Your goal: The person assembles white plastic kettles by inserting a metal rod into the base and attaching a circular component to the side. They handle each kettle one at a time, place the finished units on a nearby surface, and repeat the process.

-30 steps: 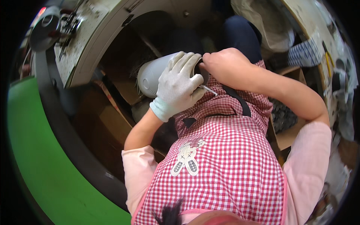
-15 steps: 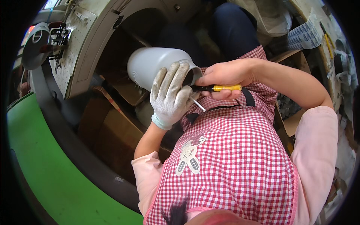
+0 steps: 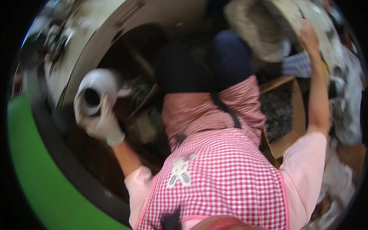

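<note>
At the left, one pale grey, rounded hollow vessel (image 3: 104, 79) rises above the white-gloved left hand (image 3: 100, 124), its forearm slanting outward; thumb and fingers clasp the vessel's rim, the dark round mouth between them. Right of the red-and-white checked cloth apron (image 3: 226, 165) is one open brown cardboard box (image 3: 297, 105). Farthest right, the bare right hand (image 3: 308, 36) stretches far forward, arm nearly straight; blur hides whether its fingers pinch anything.
</note>
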`<move>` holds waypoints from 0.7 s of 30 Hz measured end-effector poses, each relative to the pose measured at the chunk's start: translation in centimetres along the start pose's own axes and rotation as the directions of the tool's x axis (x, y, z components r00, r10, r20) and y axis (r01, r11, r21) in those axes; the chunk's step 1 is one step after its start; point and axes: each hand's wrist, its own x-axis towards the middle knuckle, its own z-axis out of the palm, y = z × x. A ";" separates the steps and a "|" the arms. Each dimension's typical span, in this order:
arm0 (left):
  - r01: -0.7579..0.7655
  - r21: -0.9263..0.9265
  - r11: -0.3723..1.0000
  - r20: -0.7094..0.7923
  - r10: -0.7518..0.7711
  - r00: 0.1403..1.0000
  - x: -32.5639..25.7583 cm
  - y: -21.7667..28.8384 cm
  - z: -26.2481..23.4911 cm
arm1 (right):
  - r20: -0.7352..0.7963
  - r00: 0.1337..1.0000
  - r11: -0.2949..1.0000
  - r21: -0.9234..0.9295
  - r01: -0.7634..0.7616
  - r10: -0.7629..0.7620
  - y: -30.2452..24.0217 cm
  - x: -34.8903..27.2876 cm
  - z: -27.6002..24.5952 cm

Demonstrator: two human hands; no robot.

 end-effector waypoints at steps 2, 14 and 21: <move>-0.106 -0.123 0.987 -0.090 0.095 0.991 -0.1 -0.4 1.1 | 0.244 0.970 0.972 -0.229 0.043 0.015 7.8 0.7 3.3; 0.313 -0.183 0.932 0.064 -0.307 0.950 0.5 6.0 0.2 | 0.131 0.990 0.840 0.542 -0.024 -0.056 -6.3 -3.7 7.6; 0.374 -0.226 0.900 0.333 -0.289 0.898 0.4 8.0 4.3 | 0.396 0.911 0.969 0.158 -0.188 0.112 -7.0 -9.2 27.7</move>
